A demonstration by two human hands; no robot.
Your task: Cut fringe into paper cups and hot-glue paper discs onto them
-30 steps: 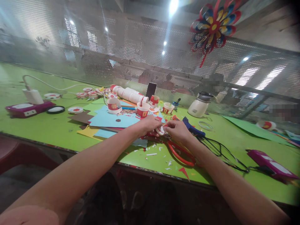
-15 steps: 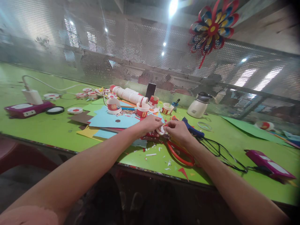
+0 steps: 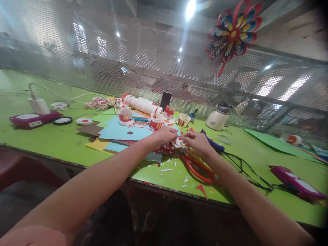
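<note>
Near the table's front, my left hand [image 3: 165, 135] grips a small, round white-and-red paper piece [image 3: 178, 142], its fingers closed over the left side. My right hand [image 3: 196, 140] pinches at the piece's right edge with thumb and forefinger; whatever lies between those fingertips is too small to make out. Large scissors with orange-red handles [image 3: 196, 172] lie under my right wrist. Beside that hand rests a blue-handled tool [image 3: 214, 142], possibly a glue gun, with a black cord. White paper scraps [image 3: 166, 169] are scattered below my hands.
Coloured paper sheets [image 3: 120, 131] lie left, with red-and-white paper cups [image 3: 156, 121] behind. A row of stacked cups [image 3: 142, 105], a phone [image 3: 166, 100] and a white jug [image 3: 217, 117] stand farther back. Purple boxes [image 3: 297, 184] sit at both sides. A paper flower [image 3: 233, 34] hangs above.
The view has shifted slightly. My right fingertips have moved a little along the round piece, and more of its white inside shows. My left hand keeps its hold.
</note>
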